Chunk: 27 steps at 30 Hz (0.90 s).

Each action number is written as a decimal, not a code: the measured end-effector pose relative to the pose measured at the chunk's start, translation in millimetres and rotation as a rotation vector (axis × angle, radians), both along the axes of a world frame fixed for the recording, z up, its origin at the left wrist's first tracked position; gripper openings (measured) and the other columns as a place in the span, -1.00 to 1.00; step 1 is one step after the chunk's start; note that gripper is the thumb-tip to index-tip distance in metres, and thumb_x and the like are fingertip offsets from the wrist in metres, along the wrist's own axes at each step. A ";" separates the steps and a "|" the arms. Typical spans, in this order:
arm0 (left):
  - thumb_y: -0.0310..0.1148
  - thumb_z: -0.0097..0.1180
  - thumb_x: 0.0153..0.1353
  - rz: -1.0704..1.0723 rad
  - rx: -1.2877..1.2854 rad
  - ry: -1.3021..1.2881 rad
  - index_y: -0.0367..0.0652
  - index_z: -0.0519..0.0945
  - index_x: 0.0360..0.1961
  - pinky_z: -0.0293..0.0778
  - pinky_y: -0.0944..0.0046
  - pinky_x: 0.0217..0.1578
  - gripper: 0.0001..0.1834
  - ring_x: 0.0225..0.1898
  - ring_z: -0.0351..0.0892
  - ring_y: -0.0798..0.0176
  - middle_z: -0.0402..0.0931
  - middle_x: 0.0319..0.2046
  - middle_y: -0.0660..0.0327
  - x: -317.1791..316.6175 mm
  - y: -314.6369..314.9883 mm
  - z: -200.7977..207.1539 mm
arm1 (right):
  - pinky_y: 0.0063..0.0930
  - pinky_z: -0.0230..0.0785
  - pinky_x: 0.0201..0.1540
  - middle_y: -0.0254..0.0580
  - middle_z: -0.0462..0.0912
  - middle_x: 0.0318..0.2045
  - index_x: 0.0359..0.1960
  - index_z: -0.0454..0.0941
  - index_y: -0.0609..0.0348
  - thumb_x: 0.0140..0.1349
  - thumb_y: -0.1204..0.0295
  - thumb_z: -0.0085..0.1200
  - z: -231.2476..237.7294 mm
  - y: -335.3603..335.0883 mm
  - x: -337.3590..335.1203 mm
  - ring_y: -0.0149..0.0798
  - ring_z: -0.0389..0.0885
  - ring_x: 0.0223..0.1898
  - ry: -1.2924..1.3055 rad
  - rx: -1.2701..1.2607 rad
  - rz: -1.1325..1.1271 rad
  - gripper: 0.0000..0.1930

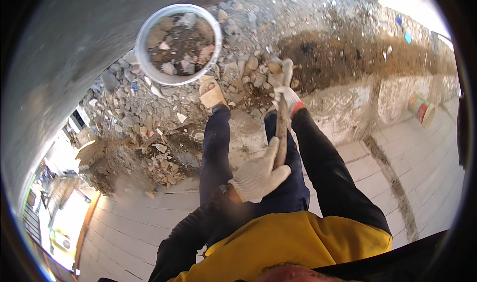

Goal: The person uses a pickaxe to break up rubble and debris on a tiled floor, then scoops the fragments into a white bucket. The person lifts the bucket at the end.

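A long-handled tool with a worn, pale wooden shaft slants away from me over my right leg. Its far end reaches the rubble, and the kind of its head cannot be made out among the stones. My right hand, in a whitish glove with a red cuff, is closed round the shaft near that far end. Lower down, my left hand, in a cream knitted glove, lies over the near end of the shaft, its thumb along the left side and its fingers across it.
A white round bucket holding dirt and stones stands ahead on the left. Broken rubble spreads around it beside a grey wall. Brown soil lies ahead right. A small tub lies at right near pale floor tiles. My sandalled foot touches the rubble.
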<state>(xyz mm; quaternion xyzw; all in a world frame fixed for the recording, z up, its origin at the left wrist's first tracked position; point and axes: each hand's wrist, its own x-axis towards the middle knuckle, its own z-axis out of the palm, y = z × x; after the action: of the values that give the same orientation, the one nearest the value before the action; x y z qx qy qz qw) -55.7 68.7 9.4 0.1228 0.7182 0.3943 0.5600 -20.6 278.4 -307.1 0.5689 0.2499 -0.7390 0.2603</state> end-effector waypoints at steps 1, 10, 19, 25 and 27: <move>-0.02 0.24 0.39 -0.043 0.028 0.111 -0.34 0.25 0.60 0.66 -0.13 0.03 -0.09 -0.07 0.79 -0.38 0.61 0.20 -0.41 -11.7 -2.5 18.1 | -0.37 0.55 -0.35 -0.47 0.47 -0.54 -0.34 0.49 -0.06 0.35 0.41 0.27 21.3 1.0 -3.9 -0.38 0.48 -0.56 -0.019 0.074 -0.004 -0.84; 0.01 0.25 0.33 -0.247 -0.059 0.077 -0.15 0.32 0.55 0.67 -0.19 -0.06 -0.15 -0.10 0.78 -0.35 0.78 -0.05 -0.11 -135.7 -162.8 239.5 | -0.24 0.65 -0.19 -0.37 0.48 -0.52 -0.23 0.52 -0.02 0.37 0.40 0.22 259.8 -83.4 -82.6 -0.26 0.53 -0.49 0.100 0.214 -0.267 -0.90; -0.28 0.44 0.08 -0.289 -0.833 0.488 -0.11 0.66 -0.16 0.65 -0.14 -0.13 -0.68 -0.17 0.75 -0.19 0.69 -0.29 0.04 -97.5 -420.2 298.2 | 0.15 0.60 0.21 -0.14 0.55 -0.11 0.18 0.47 0.25 0.37 0.34 0.40 409.5 -318.4 -136.4 -0.04 0.64 -0.04 0.242 -0.094 -0.253 -0.53; -0.51 0.27 0.10 0.065 -0.957 0.937 -0.10 0.67 -0.18 0.56 -0.21 -0.04 -0.77 -0.11 0.67 -0.22 0.66 -0.17 0.01 -78.4 -517.4 188.1 | 0.14 0.43 0.44 -0.10 0.58 0.01 0.01 0.51 0.19 0.49 0.41 0.25 378.4 -370.1 -162.0 0.02 0.60 0.15 0.288 -0.434 -0.166 -0.79; -0.47 0.30 0.11 0.022 -0.779 1.087 -0.09 0.68 -0.17 0.56 -0.21 -0.06 -0.78 -0.13 0.66 -0.23 0.65 -0.18 0.01 -74.1 -503.9 167.3 | 0.18 0.43 0.43 -0.09 0.61 -0.04 0.00 0.52 0.16 0.46 0.40 0.24 369.8 -345.5 -150.7 0.04 0.63 0.12 0.254 -0.378 -0.230 -0.80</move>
<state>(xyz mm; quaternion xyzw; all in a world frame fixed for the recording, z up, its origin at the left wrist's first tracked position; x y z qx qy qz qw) -129.7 -435.2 176.7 0.0854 0.9894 -0.0061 0.1176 -171.3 -67.1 62.7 0.4376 0.0717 -0.8628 0.2429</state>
